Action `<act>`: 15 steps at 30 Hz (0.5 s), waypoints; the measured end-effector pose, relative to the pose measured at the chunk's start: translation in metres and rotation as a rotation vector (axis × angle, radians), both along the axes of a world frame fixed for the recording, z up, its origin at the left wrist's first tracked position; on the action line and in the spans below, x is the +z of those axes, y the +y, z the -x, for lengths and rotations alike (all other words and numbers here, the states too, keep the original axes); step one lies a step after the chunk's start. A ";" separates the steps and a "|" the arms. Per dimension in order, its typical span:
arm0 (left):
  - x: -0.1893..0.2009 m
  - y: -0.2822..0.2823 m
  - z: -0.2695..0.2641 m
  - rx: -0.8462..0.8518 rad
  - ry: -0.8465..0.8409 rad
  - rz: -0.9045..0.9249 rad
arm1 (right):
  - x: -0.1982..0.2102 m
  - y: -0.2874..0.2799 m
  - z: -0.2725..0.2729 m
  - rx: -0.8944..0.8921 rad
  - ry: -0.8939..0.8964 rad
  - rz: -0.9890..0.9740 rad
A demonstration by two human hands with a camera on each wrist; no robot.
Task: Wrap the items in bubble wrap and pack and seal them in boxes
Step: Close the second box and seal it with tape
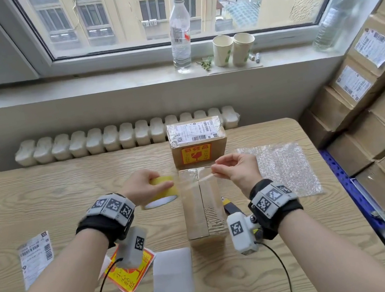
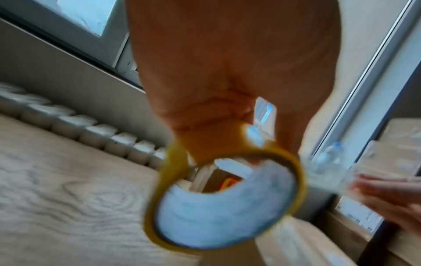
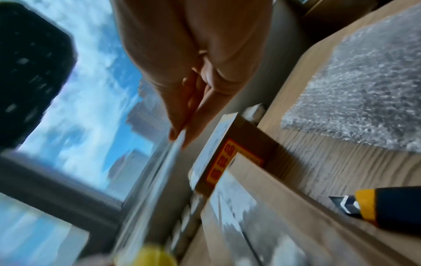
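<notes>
We've got L hand (image 1: 142, 187) gripping tape roll (image 1: 162, 191), R hand (image 1: 237, 170) pinching the free tape end (image 1: 213, 173) over the box (image 1: 201, 202) mid-table: keep strip taut, center on seam, lower flat w/o wrinkles, 1 pass.

You face a wide window (image 1: 139, 10) with daylight coming in; beyond the glass stand pale yellow buildings (image 1: 102, 13) and a strip of road; the grey sill (image 1: 76, 86) runs the full width beneath it. Under the sill you have a plain light wall (image 1: 105, 109) and a white radiator (image 1: 109, 138); in front of it sits your wood-grain table (image 1: 42, 190); cartons (image 1: 383, 115) are stacked at your right.
</notes>
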State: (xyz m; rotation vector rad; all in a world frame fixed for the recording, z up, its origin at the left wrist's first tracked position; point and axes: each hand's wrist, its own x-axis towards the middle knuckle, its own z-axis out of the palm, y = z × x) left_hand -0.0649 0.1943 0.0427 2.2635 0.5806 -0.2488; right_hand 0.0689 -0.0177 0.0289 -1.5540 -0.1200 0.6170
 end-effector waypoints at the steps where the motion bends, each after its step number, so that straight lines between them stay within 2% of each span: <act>1: -0.003 0.004 -0.003 0.044 0.021 -0.051 | -0.002 -0.001 -0.006 -0.010 0.014 0.008; 7: -0.015 0.014 -0.033 0.149 0.052 -0.108 | -0.025 0.008 -0.036 -0.089 0.079 0.094; 15: -0.030 0.021 -0.061 0.133 0.122 -0.147 | -0.052 0.018 -0.056 -0.120 0.175 0.127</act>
